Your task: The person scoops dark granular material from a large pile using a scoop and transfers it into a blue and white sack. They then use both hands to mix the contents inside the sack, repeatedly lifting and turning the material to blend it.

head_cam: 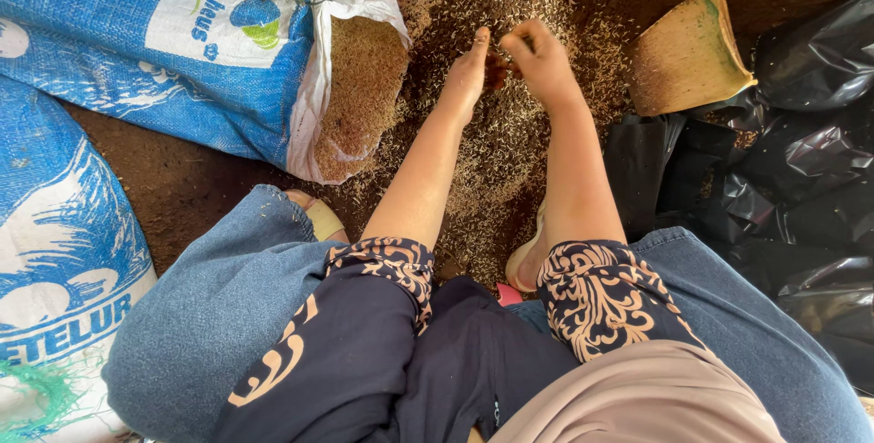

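Note:
I squat over a spread of brown husks and grain (496, 147) on the dirt floor. My left hand (469, 74) reaches forward into the pile, fingers together and pointing down, touching the husks. My right hand (539, 59) is beside it, fingers curled as if pinching some of the loose material; what is between the fingers is too small to tell. The two hands nearly touch at the fingertips. My knees in blue denim (218, 306) frame the view.
A blue and white woven sack (182, 42) lies open at the left, husks spilling from its mouth (360, 88). A second woven sack (64, 261) sits at the lower left. A tan woven scoop (687, 56) rests at upper right. Black plastic bags (792, 170) lie at right.

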